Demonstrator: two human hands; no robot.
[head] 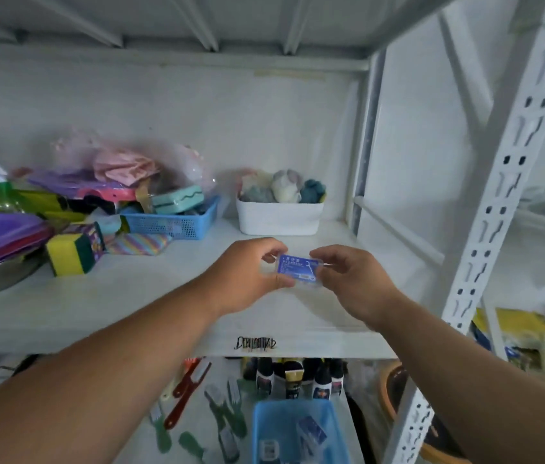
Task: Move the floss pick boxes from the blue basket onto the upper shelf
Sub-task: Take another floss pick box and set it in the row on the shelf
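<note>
Over the front-right part of the upper shelf, both hands hold one floss pick box between them. Left hand is clamped on its left end, thumb under the front edge & fingers over the top; right hand pinches the right end w/ fingertips. Box sits just above the shelf board, or maybe touching it; can't tell which, since the hands hide its underside.

Step in hand, as I read it: setting this box down on the shelf. Next move probably calls for lowering it flat, letting go w/ both hands, then reaching back down to the blue basket on the lower shelf near the bottom edge, where at least two more boxes lie. So the task looks only partly done.

Box itself: small, flat, clear plastic case w/ a blue label on top, white print, a small pick drawing at the label's right. Print too small to read. It is held roughly level, long side running left to right.

Room to place: bare board lies in front of the white bin toward the back, & right of the yellow-green sponge. No other boxes show on the upper shelf yet.
</note>
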